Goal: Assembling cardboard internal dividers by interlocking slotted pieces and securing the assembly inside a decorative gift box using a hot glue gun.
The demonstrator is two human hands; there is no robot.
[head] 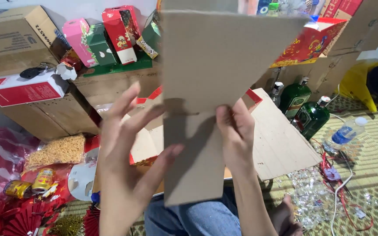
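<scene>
Two hands up in the head view, both on a brown cardboard piece [211, 87] held upright in front of the camera, mid-frame, wide at top, narrow strip at bottom. Left hand [125, 161]: fingers spread, thumb pressed on the strip's left edge, other fingers fanned out w/ tips off the board. Right hand [237, 133]: fingers together, pinching the strip's right edge just below the wide part. Behind the board, a flat cardboard sheet [281, 144] lies on the woven mat [372, 153]. Two green bottles [305, 107] stand right of it, a plastic water bottle [344, 133] lies near them. Gold cans [31, 183] bottom left, coloured gift boxes [106, 39] stacked on cartons at back.
</scene>
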